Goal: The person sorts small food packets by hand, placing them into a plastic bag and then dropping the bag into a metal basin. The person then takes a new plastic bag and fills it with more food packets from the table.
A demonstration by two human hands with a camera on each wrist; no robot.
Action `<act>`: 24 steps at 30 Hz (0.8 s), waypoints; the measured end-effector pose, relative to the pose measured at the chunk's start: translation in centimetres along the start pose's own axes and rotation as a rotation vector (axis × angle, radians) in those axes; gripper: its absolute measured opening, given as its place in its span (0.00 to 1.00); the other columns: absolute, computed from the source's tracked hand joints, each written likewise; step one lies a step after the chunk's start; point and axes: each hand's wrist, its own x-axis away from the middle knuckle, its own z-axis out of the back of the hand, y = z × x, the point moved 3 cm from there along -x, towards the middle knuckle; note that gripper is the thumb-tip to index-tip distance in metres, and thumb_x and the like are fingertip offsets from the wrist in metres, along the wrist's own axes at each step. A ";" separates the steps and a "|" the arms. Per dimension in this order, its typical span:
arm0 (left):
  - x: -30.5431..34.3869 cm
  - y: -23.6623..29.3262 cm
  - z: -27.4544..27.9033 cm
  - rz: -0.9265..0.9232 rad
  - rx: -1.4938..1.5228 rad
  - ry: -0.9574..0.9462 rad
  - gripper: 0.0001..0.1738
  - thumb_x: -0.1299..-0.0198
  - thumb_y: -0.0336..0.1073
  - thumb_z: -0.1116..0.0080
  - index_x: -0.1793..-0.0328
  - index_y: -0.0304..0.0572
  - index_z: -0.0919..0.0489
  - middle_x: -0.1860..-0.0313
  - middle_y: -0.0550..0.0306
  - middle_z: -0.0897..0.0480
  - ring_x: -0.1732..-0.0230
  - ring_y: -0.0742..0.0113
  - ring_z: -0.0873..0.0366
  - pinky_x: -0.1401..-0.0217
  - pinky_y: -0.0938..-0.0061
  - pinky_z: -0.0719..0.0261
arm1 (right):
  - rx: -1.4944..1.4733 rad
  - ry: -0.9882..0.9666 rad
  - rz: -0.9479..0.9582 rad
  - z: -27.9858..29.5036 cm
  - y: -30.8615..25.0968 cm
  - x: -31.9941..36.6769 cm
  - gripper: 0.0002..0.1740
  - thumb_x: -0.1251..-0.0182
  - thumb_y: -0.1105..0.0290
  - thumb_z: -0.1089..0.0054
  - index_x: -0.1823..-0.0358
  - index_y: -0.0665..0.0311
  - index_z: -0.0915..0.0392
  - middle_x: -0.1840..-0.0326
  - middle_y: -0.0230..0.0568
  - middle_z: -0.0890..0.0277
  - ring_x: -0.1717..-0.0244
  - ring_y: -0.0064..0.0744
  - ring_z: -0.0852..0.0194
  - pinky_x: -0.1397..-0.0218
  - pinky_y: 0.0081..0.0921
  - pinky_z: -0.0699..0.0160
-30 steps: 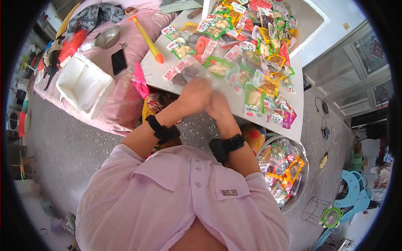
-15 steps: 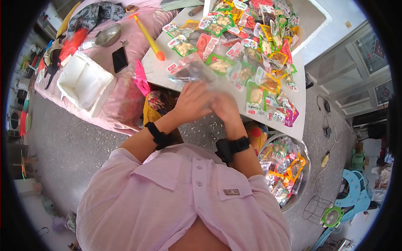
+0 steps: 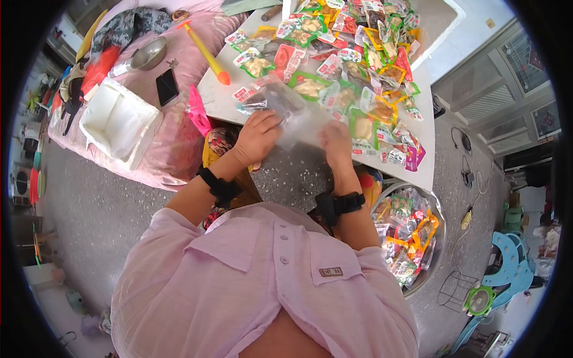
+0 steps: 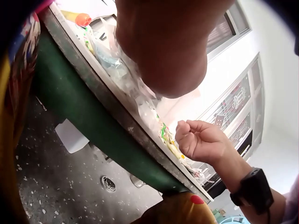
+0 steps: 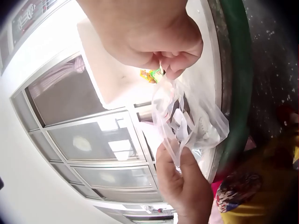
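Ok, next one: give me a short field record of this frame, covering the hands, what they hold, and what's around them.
left hand: pinches one edge of the clear plastic bag
right hand: pinches the opposite edge
bag position: spread between both grips, over the near edge of the white table
on table: many snack packets
on floor: metal basin holding more packets

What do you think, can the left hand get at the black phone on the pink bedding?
Probably not without letting go: the left hand has its grip on the clear bag, shared with the right hand. The phone itself lies uncovered off to that side.
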 end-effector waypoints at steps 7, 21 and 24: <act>-4.2 -3.8 4.3 0.415 0.560 0.101 0.08 0.49 0.22 0.56 0.63 0.36 0.29 0.57 0.55 0.27 0.54 0.68 0.30 0.52 0.77 0.33 | 0.277 -0.219 0.463 -0.9 -3.4 -2.5 0.23 0.52 0.72 0.43 0.53 0.67 0.38 0.59 0.37 0.34 0.57 0.27 0.35 0.58 0.21 0.35; -6.1 -2.6 9.5 0.633 1.272 0.102 0.04 0.50 0.24 0.53 0.68 0.41 0.30 0.72 0.64 0.26 0.69 0.77 0.31 0.64 0.82 0.33 | 0.557 -0.553 0.477 -6.9 -11.5 3.4 0.21 0.55 0.68 0.38 0.58 0.66 0.31 0.63 0.35 0.30 0.62 0.25 0.33 0.61 0.20 0.33; -5.2 -1.0 10.1 0.677 1.334 0.090 0.05 0.49 0.24 0.53 0.66 0.40 0.30 0.69 0.62 0.26 0.67 0.77 0.31 0.63 0.82 0.34 | 0.493 -0.559 0.454 -6.0 -11.1 4.8 0.12 0.53 0.69 0.39 0.68 0.65 0.28 0.71 0.31 0.31 0.70 0.22 0.34 0.67 0.19 0.34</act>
